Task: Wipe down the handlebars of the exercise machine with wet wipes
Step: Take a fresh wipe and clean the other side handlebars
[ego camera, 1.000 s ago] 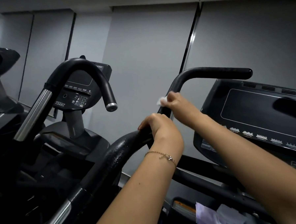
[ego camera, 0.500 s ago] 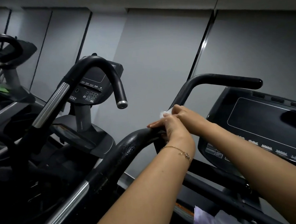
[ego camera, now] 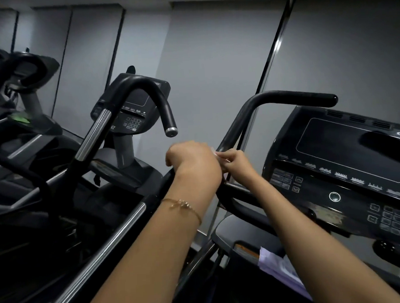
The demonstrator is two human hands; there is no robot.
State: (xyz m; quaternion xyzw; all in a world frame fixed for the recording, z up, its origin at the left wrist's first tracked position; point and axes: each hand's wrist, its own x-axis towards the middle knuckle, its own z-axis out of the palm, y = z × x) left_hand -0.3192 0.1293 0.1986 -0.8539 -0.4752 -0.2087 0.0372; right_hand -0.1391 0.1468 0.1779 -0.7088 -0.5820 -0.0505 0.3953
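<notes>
I see the left hand dead centre of the head view, its back towards me; its fingers curl down over the lower bend of the black tubular handlebar, so the tips are hidden behind the knuckles. The bar comes out from under that fist towards 8 o'clock, where a chrome sleeve takes over; a thin gold chain bracelet lies on the wrist.

Just at its 3 o'clock, almost touching it, the right hand has thumb and fingers pinched together on a small white wet wipe. Only a pale sliver of the wipe shows between the two hands, at the foot of the handlebar's rising tube; how far it wraps round the tube I cannot tell. From there the tube climbs towards 1 o'clock, bends, and runs level to a rounded end at 2 o'clock.

Below that end, at 3 o'clock, sits the glossy black console with a dark screen and keypad. At 5 o'clock a pale lilac packet lies low in the machine, too blurred to read.

At 10 o'clock stands a neighbouring grey machine with its own hooked black handle, capped in chrome at the tip; grey wall panels fill 12 o'clock.
</notes>
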